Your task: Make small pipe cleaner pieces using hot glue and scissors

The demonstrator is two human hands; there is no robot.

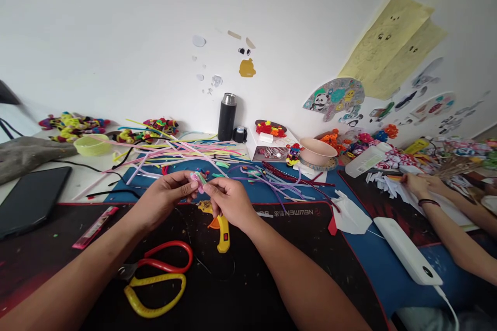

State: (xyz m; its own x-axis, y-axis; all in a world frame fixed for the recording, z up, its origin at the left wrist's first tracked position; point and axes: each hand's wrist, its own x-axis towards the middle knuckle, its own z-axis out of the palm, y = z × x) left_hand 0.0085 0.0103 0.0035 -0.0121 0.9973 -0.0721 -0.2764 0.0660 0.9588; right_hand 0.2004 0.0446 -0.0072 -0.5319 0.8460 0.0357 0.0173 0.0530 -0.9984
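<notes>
Left hand [174, 191] and right hand [231, 199] both grasping the same small pink-and-green piece [199, 180], fingertip pinch from 2 sides. Piece is around the far edge of the black mat [248, 279], just short of the loose pipe cleaners [186, 151]. Yellow glue gun [223, 235] just below the right hand in view, scissors [157, 280] by the left forearm, 1 red handle, 1 yellow. Black bottle [227, 120] upright near the wall [155, 36]. Co-worker's hands [419, 185] well off right

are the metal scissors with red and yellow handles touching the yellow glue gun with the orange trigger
Apart. The head view shows a strip of black mat between the scissors' red handle loop and the glue gun.
</notes>
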